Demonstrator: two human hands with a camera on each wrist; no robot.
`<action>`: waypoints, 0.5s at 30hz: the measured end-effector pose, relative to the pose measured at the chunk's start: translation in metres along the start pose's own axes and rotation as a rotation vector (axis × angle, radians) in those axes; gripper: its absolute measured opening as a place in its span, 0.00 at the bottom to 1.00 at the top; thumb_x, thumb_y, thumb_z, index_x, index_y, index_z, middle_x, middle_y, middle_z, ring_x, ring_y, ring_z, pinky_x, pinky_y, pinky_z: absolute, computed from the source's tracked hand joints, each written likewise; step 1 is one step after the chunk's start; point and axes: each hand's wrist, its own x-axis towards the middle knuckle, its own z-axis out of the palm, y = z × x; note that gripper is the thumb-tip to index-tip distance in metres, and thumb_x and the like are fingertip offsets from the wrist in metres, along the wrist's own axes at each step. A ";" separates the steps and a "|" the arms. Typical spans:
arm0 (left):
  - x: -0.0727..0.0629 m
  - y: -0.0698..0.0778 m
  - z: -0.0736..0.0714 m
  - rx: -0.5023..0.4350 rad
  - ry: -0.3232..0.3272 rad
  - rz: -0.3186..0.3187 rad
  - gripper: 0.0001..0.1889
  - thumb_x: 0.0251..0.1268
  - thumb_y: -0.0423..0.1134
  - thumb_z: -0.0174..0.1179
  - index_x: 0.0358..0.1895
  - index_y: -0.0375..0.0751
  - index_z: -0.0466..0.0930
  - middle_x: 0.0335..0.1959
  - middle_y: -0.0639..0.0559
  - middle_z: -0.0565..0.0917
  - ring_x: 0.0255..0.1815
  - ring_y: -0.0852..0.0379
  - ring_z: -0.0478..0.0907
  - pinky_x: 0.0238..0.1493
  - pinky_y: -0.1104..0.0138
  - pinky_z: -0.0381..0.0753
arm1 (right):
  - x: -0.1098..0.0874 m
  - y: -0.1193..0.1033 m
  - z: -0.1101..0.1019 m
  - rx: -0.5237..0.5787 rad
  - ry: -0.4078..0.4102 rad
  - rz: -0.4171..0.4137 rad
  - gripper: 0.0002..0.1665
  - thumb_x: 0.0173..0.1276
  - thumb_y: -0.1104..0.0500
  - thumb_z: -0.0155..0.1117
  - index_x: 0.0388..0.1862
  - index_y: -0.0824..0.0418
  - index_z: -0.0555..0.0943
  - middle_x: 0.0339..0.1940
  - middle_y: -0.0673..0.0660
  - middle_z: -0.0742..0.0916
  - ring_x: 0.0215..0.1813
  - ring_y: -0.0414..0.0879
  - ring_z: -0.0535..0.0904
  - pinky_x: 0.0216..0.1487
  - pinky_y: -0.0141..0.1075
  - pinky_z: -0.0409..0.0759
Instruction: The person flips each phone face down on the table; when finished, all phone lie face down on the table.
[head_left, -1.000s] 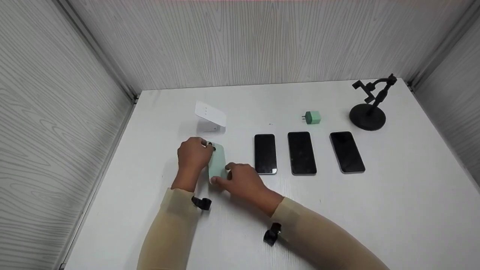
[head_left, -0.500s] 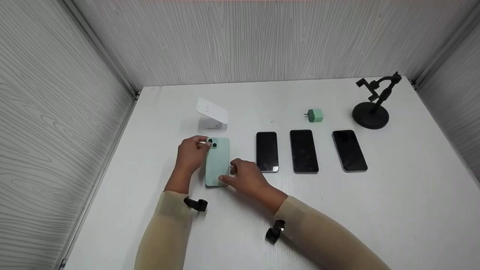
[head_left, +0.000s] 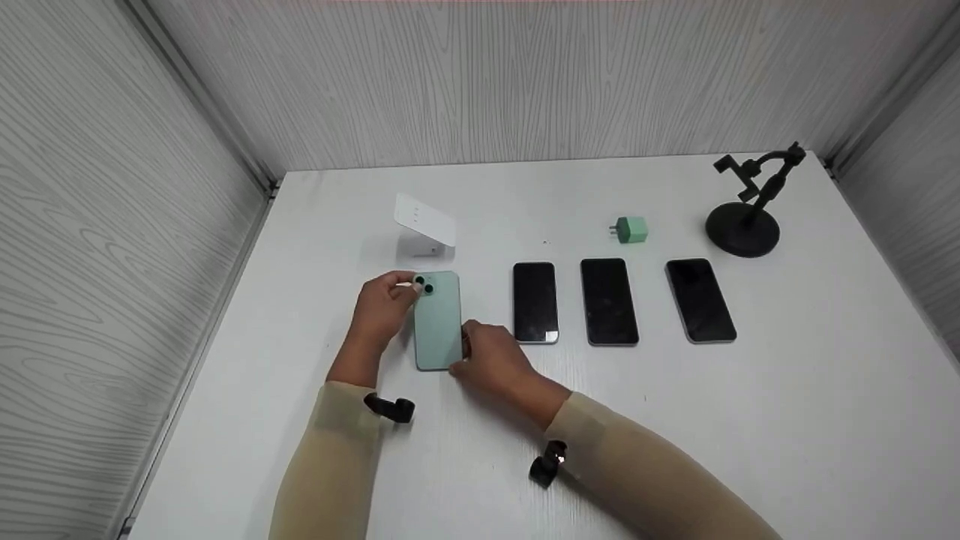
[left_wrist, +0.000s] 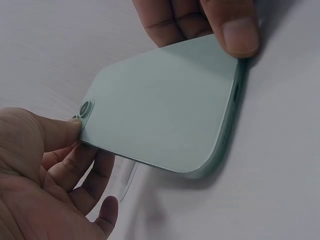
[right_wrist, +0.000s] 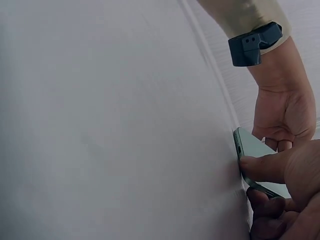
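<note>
A mint-green smartphone (head_left: 439,322) has its back and two camera lenses turned up, just in front of a white angled stand (head_left: 425,223). At its upper left corner, my left hand (head_left: 380,309) pinches it, the thumb beside the lenses. My right hand (head_left: 491,361) holds the lower right corner; its thumb lies at the bottom edge and its fingers are at the right side. The left wrist view shows both hands on the smartphone (left_wrist: 160,105), which looks slightly tilted there. Its screen side is hidden.
Three dark smartphones lie face up in a row to the right: a left one (head_left: 535,303), a middle one (head_left: 610,301) and a right one (head_left: 701,300). Behind them are a green charger plug (head_left: 632,229) and a black phone holder (head_left: 742,229). Panels enclose the white table (head_left: 675,450).
The mint-green smartphone has turned from steeply tilted to nearly flat, its back facing up. My right thumb has slid from its back to the bottom edge. The left hand keeps its corner.
</note>
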 end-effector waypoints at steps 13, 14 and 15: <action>0.005 -0.002 -0.003 0.026 0.017 0.000 0.19 0.86 0.43 0.57 0.72 0.44 0.81 0.61 0.41 0.90 0.67 0.45 0.83 0.73 0.46 0.78 | 0.006 -0.005 0.005 -0.055 0.011 0.003 0.26 0.65 0.60 0.80 0.59 0.67 0.83 0.47 0.58 0.92 0.47 0.48 0.87 0.52 0.45 0.88; 0.005 -0.003 -0.004 0.029 0.020 0.003 0.19 0.86 0.43 0.57 0.72 0.44 0.81 0.61 0.41 0.90 0.67 0.45 0.83 0.72 0.46 0.78 | 0.006 -0.006 0.006 -0.056 0.013 0.001 0.28 0.65 0.60 0.81 0.61 0.67 0.82 0.47 0.58 0.92 0.48 0.48 0.88 0.52 0.45 0.88; 0.005 -0.004 -0.005 0.030 0.021 0.004 0.20 0.86 0.43 0.57 0.73 0.45 0.80 0.61 0.41 0.90 0.66 0.45 0.83 0.71 0.47 0.79 | 0.007 -0.006 0.007 -0.055 0.014 0.001 0.30 0.65 0.60 0.80 0.64 0.68 0.81 0.48 0.59 0.92 0.49 0.48 0.88 0.53 0.45 0.88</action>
